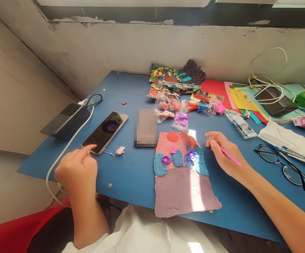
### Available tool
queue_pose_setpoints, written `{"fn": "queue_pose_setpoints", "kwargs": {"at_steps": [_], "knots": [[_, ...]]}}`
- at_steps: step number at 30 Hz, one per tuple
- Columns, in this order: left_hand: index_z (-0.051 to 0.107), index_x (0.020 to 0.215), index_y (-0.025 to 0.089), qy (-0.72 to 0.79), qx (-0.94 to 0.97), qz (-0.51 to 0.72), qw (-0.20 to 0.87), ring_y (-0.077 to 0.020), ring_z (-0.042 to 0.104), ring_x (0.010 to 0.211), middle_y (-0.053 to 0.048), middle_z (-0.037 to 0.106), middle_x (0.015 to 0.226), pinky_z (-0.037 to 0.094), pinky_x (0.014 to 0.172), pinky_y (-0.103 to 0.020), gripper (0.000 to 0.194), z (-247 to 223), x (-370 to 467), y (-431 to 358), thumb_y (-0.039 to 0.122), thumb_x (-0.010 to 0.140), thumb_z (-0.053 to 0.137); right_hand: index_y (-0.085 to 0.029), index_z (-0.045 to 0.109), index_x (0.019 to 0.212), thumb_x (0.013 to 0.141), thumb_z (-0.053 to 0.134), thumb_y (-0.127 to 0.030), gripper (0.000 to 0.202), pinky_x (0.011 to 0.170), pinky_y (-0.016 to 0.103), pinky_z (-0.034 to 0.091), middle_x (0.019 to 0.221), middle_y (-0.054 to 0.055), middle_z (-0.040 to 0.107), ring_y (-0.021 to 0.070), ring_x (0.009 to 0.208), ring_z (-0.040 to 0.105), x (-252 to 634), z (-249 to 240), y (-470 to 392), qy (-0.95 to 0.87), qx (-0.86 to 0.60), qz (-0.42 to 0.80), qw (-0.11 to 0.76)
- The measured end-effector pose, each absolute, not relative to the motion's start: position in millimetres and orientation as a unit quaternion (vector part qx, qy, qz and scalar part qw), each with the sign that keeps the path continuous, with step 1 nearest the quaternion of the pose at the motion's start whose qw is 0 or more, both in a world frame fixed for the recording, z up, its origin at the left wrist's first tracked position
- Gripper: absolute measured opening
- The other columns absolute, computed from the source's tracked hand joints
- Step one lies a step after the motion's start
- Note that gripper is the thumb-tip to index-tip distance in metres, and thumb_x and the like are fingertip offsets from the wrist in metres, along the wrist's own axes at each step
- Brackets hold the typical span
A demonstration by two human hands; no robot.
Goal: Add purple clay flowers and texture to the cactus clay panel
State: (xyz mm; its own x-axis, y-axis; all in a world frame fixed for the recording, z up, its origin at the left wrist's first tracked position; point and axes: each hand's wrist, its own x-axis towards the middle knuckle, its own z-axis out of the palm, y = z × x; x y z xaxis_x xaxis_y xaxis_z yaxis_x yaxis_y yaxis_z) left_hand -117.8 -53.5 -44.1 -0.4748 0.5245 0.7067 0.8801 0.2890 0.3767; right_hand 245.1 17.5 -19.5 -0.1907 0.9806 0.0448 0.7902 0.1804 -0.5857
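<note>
My left hand (78,167) rests at the near end of a smartphone (106,131). Its index finger is stretched out onto the phone's lower edge, the other fingers curl in, and nothing is held. Between thumb and fingers of my right hand (224,153) is a slim pink stick-like tool (230,157). That hand is just right of a clay picture (182,193), not touching it. The picture has a mauve lower part, a pink upper part, a red-orange disc, blue dotted cactus-like shapes (160,165) and pink and purple flowers. A bright strip of sunlight crosses it.
A blurred dark block (145,128) stands left of the picture. Bagged clay (181,120) and another clay work (168,79) are behind. Glasses (284,165), a white tissue (292,140), coloured paper and a cable lie right. A black device (65,119) with a white cable is left.
</note>
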Motion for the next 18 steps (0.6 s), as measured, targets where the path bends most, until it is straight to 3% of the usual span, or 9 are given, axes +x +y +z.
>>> {"fn": "queue_pose_setpoints", "kwargs": {"at_steps": [4,7,9,12,15,18], "knots": [[0.074,0.063,0.021,-0.765,-0.466,-0.382,0.227,-0.0159,0.047,0.054,-0.002,0.055,0.05,0.028,0.049,-0.026,0.033,-43.7,-117.5,-53.2,0.011,0.061,0.043,-0.023,0.05,0.103,0.091,0.029,-0.039,0.029,0.058,0.027,0.045,0.074,0.001,0.062,0.0167,0.063,0.058,244.1,-18.5,17.2,-0.737,-0.6,0.226,0.214],[0.073,0.063,0.019,-0.735,-0.5,-0.386,0.248,-0.0158,0.049,0.055,-0.002,0.052,0.05,0.035,0.051,-0.026,0.034,-43.1,-118.4,-52.4,0.009,0.062,0.041,-0.025,0.047,0.082,0.091,0.027,-0.046,0.03,0.051,0.026,0.039,0.061,0.0,0.055,0.0155,0.052,0.051,243.2,-15.8,16.1,-0.726,-0.618,0.222,0.204],[0.074,0.071,0.018,-0.699,-0.531,-0.397,0.267,-0.0158,0.052,0.058,-0.002,0.055,0.054,0.044,0.059,-0.028,0.037,-42.1,-118.2,-51.4,0.006,0.063,0.039,-0.025,0.034,0.063,0.09,0.022,-0.053,0.041,0.045,0.027,0.032,0.048,-0.002,0.043,0.0146,0.044,0.042,243.1,-13.5,15.6,-0.721,-0.635,0.204,0.187],[0.071,0.096,0.014,-0.662,-0.557,-0.435,0.251,-0.016,0.061,0.07,-0.006,0.063,0.076,0.054,0.068,-0.031,0.041,-40.5,-114.0,-50.8,0.005,0.072,0.039,-0.025,0.02,0.051,0.089,0.019,-0.061,0.053,0.042,0.027,0.025,0.039,-0.001,0.031,0.0138,0.038,0.03,243.0,-9.4,16.6,-0.723,-0.659,0.162,0.134],[0.062,0.115,0.015,-0.65,-0.544,-0.518,0.115,-0.0144,0.066,0.07,-0.008,0.065,0.091,0.057,0.057,-0.027,0.034,-40.4,-103.3,-54.0,0.013,0.087,0.041,-0.024,0.024,0.046,0.09,0.028,-0.057,0.055,0.041,0.027,0.023,0.04,0.001,0.038,0.0134,0.037,0.029,242.8,-5.4,19.4,-0.719,-0.682,0.123,0.052],[0.056,0.122,0.021,-0.598,-0.56,-0.56,-0.123,-0.0109,0.063,0.052,-0.003,0.068,0.082,0.055,0.043,-0.023,0.03,-39.6,-86.4,-62.0,0.027,0.095,0.042,-0.023,0.03,0.045,0.091,0.037,-0.051,0.054,0.041,0.025,0.024,0.043,0.002,0.046,0.0132,0.037,0.034,244.0,-4.7,21.4,-0.716,-0.692,0.093,-0.011]]}}
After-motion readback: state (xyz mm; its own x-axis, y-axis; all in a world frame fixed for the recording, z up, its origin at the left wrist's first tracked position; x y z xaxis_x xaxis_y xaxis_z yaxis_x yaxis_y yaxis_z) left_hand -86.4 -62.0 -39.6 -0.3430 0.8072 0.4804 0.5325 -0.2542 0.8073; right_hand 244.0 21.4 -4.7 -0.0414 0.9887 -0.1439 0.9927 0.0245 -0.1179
